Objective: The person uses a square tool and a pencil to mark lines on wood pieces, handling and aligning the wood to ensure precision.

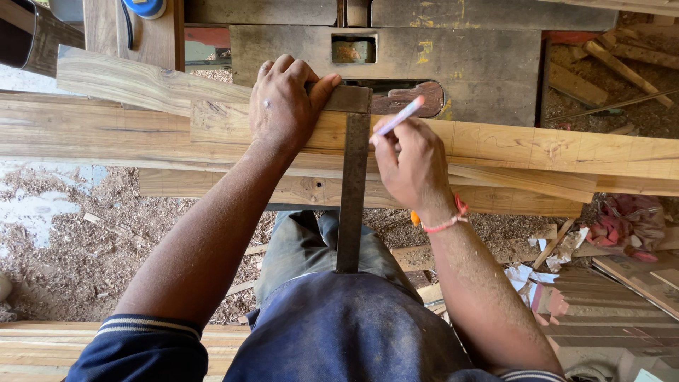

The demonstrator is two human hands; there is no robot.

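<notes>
Square: blade runs near-far across left-right plank.
Left hand: fingers press its head.
Right hand: fingers grip pen, just right of blade.

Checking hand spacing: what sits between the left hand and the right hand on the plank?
In the head view, the metal square's blade lies between the left hand and the right hand, running across the plank toward the person.

No packages, labels, signs or screens in view.
</notes>
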